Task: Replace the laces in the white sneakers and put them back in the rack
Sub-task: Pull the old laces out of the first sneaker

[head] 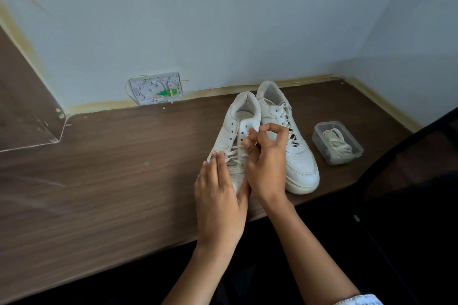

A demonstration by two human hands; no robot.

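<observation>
White sneakers sat left of the plastic tub; left hand lay flat, steadying the nearer toe; right hand pinched its lace; best pulled one eyelet at a time

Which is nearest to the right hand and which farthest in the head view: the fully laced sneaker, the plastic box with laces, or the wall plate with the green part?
Counted from the right hand:
1. Fully laced sneaker, directly beside the hand, on its right.
2. Plastic box with laces, farther right on the table.
3. Wall plate with the green part, far left, low on the wall.
</observation>
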